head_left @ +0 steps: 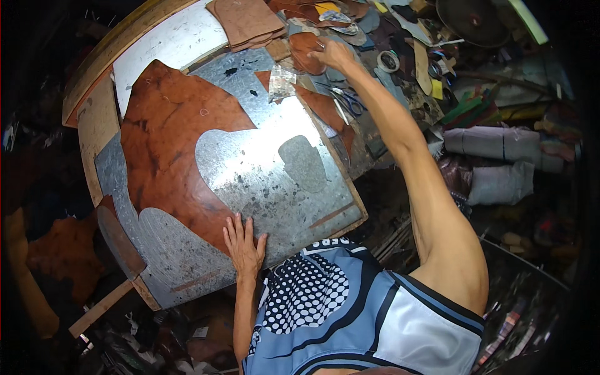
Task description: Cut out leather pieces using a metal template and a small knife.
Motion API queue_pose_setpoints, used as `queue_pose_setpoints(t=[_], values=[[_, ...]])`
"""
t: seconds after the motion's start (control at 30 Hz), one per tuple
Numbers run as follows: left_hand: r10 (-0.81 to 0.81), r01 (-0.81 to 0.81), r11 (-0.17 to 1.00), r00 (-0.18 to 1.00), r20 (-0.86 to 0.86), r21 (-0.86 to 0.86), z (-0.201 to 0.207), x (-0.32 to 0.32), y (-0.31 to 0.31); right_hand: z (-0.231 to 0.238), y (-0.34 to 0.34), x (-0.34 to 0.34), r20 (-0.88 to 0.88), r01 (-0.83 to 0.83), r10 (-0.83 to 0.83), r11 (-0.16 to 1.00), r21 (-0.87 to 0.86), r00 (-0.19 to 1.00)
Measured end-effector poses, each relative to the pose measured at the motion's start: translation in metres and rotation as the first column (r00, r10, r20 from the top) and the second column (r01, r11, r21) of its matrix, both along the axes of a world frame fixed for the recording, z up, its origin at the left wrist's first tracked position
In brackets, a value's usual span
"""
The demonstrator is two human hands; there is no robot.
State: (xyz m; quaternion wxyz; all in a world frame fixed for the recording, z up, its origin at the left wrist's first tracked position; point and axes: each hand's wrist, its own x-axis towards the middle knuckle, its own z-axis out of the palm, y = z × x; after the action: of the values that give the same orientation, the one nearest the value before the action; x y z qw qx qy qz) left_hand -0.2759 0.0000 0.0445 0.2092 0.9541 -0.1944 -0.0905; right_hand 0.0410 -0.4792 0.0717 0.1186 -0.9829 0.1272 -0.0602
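From where I stand, a person leans over a slanted metal-topped board [281,215]. A large brown leather piece [178,144] lies on its left part; the left hand [247,250], fingers spread, rests flat at the leather's lower tip. The right hand [334,55] reaches to a small rounded brown leather piece [305,52] at the far edge, fingers bent; I cannot tell whether they pinch it. A crinkled clear packet [282,84] lies nearby, contents unclear. At right, pale wrapping [494,143] encloses a long bundle.
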Motion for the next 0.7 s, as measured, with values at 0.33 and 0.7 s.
queue_pose_setpoints(t=[0.33,0.7], values=[[0.022,-0.023,1.0,0.997,-0.071,-0.007,-0.002,-0.001,0.002,-0.029,-0.022,0.136,-0.369,-0.196,0.113,0.961,-0.197,0.922],[0.014,-0.012,0.999,0.997,-0.076,0.035,-0.006,0.004,0.001,-0.01,-0.018,0.126,-0.45,-0.194,0.122,0.974,-0.117,0.885]])
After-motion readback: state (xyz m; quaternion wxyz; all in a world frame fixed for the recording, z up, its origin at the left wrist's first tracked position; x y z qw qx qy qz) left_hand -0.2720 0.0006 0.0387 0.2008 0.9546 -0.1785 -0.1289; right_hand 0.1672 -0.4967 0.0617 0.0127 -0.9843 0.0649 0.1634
